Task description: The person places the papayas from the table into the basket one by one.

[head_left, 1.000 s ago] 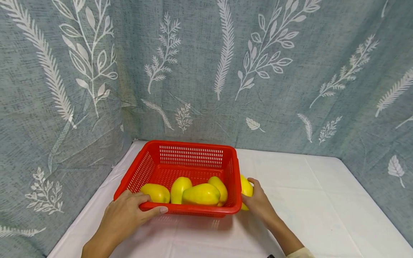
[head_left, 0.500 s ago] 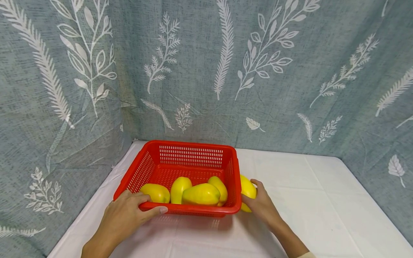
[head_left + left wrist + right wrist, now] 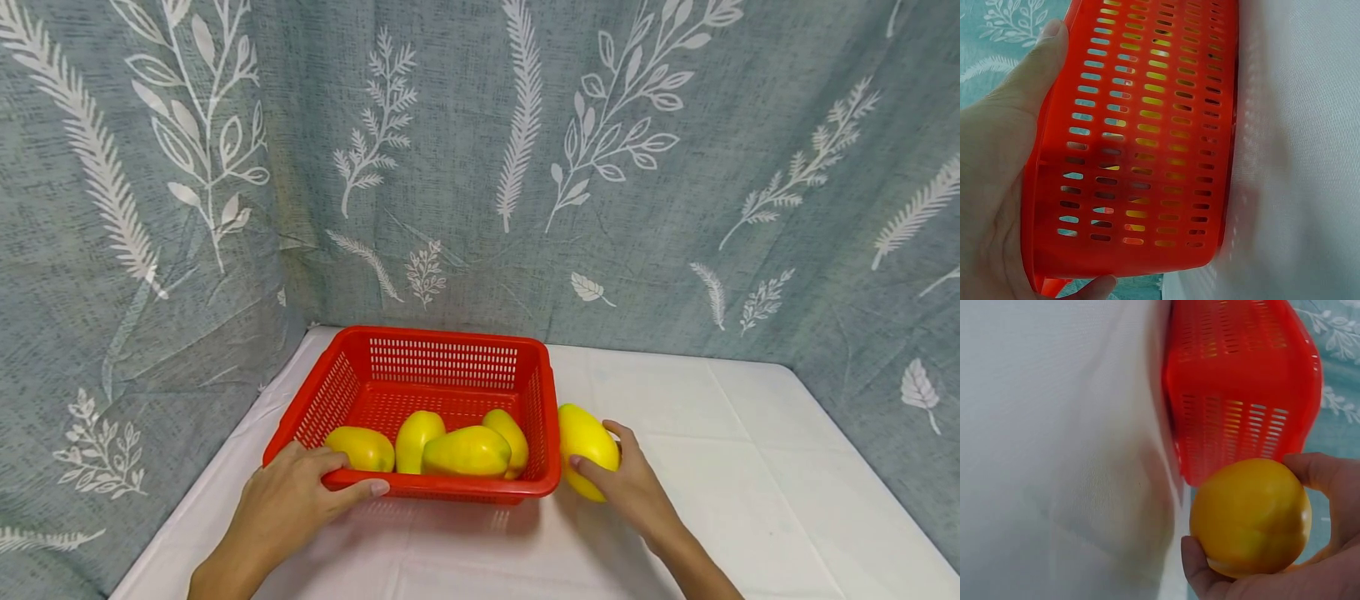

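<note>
My left hand (image 3: 288, 508) grips the near left corner of a red plastic basket (image 3: 450, 337), thumb along the front rim and fingers over the edge. In the left wrist view the basket's slotted wall (image 3: 1129, 144) stands right beside the thumb. Several smooth yellow mango-shaped fruits lie in the front half of the basket, one of them (image 3: 467, 452) across its neighbours. Just outside the basket's right wall, my right hand (image 3: 637, 492) holds another yellow mango-shaped fruit (image 3: 588, 450). Thumb and fingers curl round it in the right wrist view, where its rounded end (image 3: 1250, 519) faces the camera.
A white cloth (image 3: 720, 467) covers the table under the basket and to its right. Behind and at both sides hangs a grey-green curtain (image 3: 450, 192) with white leaf prints, close to the basket's back and left.
My right hand has moved a little right and toward me, bringing the held fruit out from behind the basket's right wall. The left hand and basket stay put.
</note>
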`<state>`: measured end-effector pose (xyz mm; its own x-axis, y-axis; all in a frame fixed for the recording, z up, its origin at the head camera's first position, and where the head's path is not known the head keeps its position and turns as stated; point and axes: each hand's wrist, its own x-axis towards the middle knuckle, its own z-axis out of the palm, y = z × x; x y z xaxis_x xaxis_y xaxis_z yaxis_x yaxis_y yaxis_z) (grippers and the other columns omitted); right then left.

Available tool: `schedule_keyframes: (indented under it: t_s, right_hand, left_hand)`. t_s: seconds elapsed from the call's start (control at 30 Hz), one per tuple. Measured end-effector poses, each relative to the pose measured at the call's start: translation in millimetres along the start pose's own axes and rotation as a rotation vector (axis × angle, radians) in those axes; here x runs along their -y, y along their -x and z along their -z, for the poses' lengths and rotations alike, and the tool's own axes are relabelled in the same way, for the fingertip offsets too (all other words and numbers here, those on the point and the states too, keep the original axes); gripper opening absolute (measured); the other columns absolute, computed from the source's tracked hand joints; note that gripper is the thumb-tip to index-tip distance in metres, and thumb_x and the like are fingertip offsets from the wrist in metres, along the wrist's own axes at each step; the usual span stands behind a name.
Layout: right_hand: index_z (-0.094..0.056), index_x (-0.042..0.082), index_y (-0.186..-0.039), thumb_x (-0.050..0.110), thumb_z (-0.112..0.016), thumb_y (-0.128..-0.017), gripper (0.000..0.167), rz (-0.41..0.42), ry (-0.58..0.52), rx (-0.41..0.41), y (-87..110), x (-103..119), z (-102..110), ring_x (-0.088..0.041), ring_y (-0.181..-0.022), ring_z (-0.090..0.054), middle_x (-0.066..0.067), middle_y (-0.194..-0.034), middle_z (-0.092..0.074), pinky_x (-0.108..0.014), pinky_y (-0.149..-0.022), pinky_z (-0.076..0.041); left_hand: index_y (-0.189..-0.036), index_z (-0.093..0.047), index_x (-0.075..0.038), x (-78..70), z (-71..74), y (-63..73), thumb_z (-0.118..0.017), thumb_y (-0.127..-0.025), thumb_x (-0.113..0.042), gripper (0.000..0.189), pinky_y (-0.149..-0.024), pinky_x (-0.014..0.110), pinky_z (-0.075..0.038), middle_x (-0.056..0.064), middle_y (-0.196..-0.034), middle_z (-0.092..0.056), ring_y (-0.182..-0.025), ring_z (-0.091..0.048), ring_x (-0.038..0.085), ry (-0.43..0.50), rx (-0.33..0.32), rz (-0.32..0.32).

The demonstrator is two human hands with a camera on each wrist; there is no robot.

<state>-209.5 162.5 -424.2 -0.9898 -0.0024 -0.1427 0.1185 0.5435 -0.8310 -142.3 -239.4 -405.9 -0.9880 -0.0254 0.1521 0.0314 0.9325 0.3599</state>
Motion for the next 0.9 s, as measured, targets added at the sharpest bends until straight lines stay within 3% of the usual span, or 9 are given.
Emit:
schedule_keyframes:
  t_s: [0.53, 0.9]
  right_hand:
    - [-0.028, 0.019, -0.164, 0.053, -0.074, -0.095, 0.089, -0.042, 0.008, -0.024, 29.4, -7.1, 28.2, -0.034, -0.129, -0.055, -0.021, -0.155, -0.044, -0.046, -0.100, -0.048]
    - [-0.026, 0.022, -0.165, 0.055, -0.073, -0.096, 0.090, -0.066, 0.017, -0.037, 47.7, -4.2, 38.0, -0.031, -0.126, -0.055, -0.017, -0.154, -0.046, -0.037, -0.091, -0.048]
  left_hand:
    - [-0.106, -0.081, -0.015, 1.1, -2.7, 0.5, -0.070, -0.078, -0.085, 0.076, -0.073, 0.050, -0.051, 0.001, -0.102, -0.076, -0.096, -0.057, 0.023, 0.003, 0.006, 0.008]
    - [-0.105, -0.081, -0.016, 0.9, -3.3, 0.4, -0.071, -0.078, -0.084, 0.074, -0.073, 0.050, -0.051, 0.000, -0.102, -0.076, -0.096, -0.056, 0.023, 0.008, 0.006, 0.008]
